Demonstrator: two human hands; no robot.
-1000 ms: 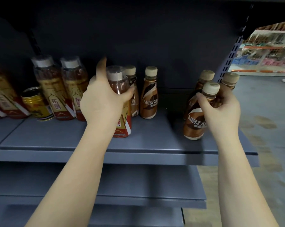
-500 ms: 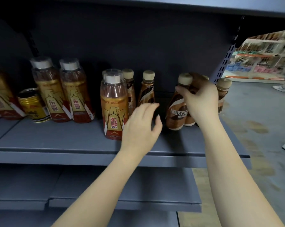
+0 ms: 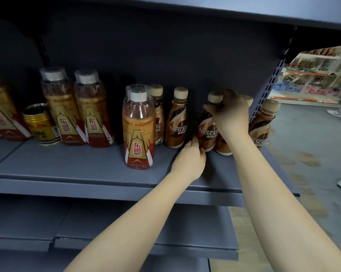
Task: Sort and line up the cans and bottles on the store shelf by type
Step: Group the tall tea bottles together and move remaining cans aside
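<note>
Brown coffee bottles with beige caps stand on the grey shelf point(image 3: 87, 165). My right hand point(image 3: 231, 114) grips two of them from above: one coffee bottle point(image 3: 206, 132) in front and a second coffee bottle point(image 3: 223, 146) beside it. My left hand point(image 3: 191, 156) touches the base of the front one with its fingertips. Two more coffee bottles point(image 3: 176, 124) stand to the left, another coffee bottle point(image 3: 262, 126) at the right end. An orange energy drink bottle point(image 3: 139, 130) stands forward of the row. Two similar orange bottles point(image 3: 77, 108) and a gold can point(image 3: 41, 124) stand further left.
The shelf's right edge ends at a perforated upright point(image 3: 271, 81), with the store aisle floor point(image 3: 313, 146) beyond. A shelf board point(image 3: 185, 8) hangs overhead and a lower shelf point(image 3: 106, 222) sits below. More orange bottles point(image 3: 0, 114) stand at the far left.
My left hand let go of the orange bottle, which now stands forward on the shelf, and moved right to the coffee bottles. My right hand slid its two coffee bottles leftward along the shelf.
</note>
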